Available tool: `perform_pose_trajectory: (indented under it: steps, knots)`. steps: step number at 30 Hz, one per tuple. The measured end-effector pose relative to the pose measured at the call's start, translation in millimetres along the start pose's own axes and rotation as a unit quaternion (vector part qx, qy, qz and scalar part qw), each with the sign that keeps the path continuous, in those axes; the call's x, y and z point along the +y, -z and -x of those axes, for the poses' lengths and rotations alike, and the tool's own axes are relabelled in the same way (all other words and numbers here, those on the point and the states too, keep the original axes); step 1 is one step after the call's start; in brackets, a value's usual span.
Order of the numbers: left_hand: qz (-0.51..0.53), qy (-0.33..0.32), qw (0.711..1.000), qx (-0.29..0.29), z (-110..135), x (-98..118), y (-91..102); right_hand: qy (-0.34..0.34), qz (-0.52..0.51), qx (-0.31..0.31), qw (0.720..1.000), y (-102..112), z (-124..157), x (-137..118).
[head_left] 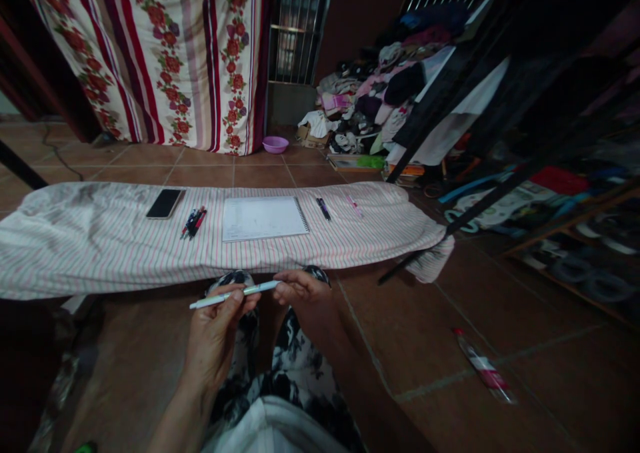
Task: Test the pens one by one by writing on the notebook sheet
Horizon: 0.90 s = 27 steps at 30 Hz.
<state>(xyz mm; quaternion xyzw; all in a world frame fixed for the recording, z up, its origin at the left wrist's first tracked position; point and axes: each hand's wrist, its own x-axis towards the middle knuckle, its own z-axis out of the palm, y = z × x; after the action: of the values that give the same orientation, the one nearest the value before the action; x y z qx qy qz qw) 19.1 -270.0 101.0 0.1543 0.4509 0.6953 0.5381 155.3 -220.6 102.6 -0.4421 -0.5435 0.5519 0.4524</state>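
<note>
A light-coloured pen (215, 300) lies slantwise across my two hands, above my knees. My left hand (220, 326) is closed on its middle, with the thumb pressed along the top. At the pen's right end, the fingertips of my right hand (305, 293) are pinched on the tip. Beyond my hands a spiral notebook (265, 217) lies open at a pale page on the striped cloth. Left of the notebook is a small bunch of pens (193, 223). To its right lie a couple of dark pens (323, 209) and a pink pen (355, 206).
A smartphone (165, 203) rests on the left part of the striped cloth (125, 259). On the tiled floor to the right lies a plastic bottle (484, 367). A purple basin (275, 145) stands by the flowered curtain (195, 59), near a heap of clothes (380, 93).
</note>
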Motion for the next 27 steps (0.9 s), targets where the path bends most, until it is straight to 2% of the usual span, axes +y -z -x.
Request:
perform_pose_trajectory:
  steps: [7, 13, 16, 21, 27]
  knots:
    - [-0.006, 0.001, 1.000, 0.007, 0.0, -0.4, 1.0, -0.010, 0.008, -0.004, 1.000, 0.9, 0.1, -2.5]
    - [0.007, 0.015, 1.000, 0.011, -0.4, 2.0, 1.0, 0.020, 0.025, -0.031, 0.999, 1.9, 2.5, -5.2]
    - [0.004, 0.021, 1.000, 0.009, 0.5, 2.6, 1.0, 0.023, 0.018, -0.025, 0.999, 1.4, 2.6, -5.8]
    - [-0.006, 0.013, 1.000, 0.006, 2.2, 1.1, 2.1, 0.007, 0.010, -0.016, 1.000, 1.2, 2.0, -4.0]
    - [0.001, 0.019, 1.000, 0.012, 4.7, 0.6, 3.4, -0.003, -0.025, -0.036, 0.999, 2.1, 3.8, 0.1]
